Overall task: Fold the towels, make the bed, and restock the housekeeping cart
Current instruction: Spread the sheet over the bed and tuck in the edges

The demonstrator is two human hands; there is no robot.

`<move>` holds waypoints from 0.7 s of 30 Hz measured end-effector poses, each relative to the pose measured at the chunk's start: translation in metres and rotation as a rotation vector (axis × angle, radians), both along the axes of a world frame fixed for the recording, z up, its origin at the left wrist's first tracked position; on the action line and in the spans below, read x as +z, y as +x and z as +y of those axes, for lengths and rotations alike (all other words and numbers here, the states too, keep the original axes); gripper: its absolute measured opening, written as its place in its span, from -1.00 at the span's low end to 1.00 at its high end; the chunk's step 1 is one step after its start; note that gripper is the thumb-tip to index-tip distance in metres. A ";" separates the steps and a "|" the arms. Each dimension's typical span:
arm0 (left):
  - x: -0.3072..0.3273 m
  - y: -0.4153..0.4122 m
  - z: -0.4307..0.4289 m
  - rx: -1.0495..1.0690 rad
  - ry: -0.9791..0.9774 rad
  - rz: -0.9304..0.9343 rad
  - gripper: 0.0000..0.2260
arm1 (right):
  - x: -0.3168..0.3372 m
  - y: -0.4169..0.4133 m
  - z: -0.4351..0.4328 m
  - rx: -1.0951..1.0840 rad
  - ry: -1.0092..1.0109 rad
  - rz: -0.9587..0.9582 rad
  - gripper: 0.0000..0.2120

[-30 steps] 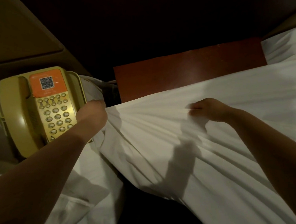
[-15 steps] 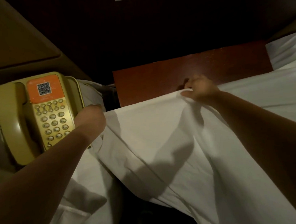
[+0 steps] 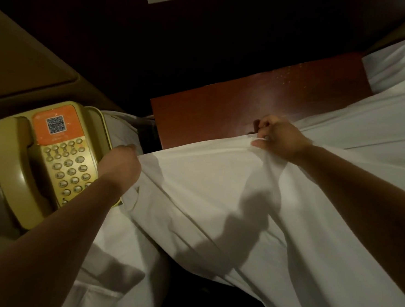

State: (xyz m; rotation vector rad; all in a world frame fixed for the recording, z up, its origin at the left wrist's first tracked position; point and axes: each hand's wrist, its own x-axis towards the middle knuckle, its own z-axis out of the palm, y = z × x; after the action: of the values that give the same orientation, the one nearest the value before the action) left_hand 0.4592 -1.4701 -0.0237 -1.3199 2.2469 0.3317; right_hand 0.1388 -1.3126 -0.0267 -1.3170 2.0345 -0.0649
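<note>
A white bed sheet [image 3: 223, 188] spreads across the lower middle and right of the head view, its top edge stretched between my two hands. My left hand [image 3: 120, 164] grips the sheet's left corner beside the telephone, its fingers mostly hidden behind the wrist. My right hand [image 3: 279, 136] pinches the sheet's upper edge with curled fingers, right in front of the wooden headboard. More white bedding [image 3: 392, 68] lies at the far right.
A beige push-button telephone [image 3: 51, 161] with an orange label stands at the left. A reddish-brown wooden headboard panel [image 3: 218, 114] runs behind the sheet. Loose white linen [image 3: 97, 275] lies at the lower left. A dark gap opens below the sheet.
My right hand has left the middle of the sheet, gone up to its top edge and taken hold there. My left hand stays at the corner.
</note>
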 end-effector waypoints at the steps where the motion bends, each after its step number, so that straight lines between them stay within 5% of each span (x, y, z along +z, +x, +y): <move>1: 0.000 0.001 0.000 0.000 0.000 0.002 -0.77 | 0.000 0.001 -0.001 -0.015 -0.012 0.004 -0.81; 8: -0.005 0.004 -0.003 -0.022 0.011 0.015 -0.76 | 0.004 0.009 -0.005 -0.182 -0.032 -0.170 -0.79; 15: -0.008 0.006 -0.004 -0.025 0.004 0.029 -0.78 | -0.007 0.016 -0.003 -0.094 -0.071 0.124 -0.77; 21: -0.009 0.007 -0.004 -0.032 -0.006 0.056 -0.80 | -0.003 0.011 -0.002 -0.072 -0.091 0.100 -0.81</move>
State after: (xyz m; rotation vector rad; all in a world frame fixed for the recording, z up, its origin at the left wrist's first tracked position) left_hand 0.4662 -1.4737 -0.0327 -1.2908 2.3147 0.3548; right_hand 0.1494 -1.3144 -0.0298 -1.3257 2.1867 -0.1287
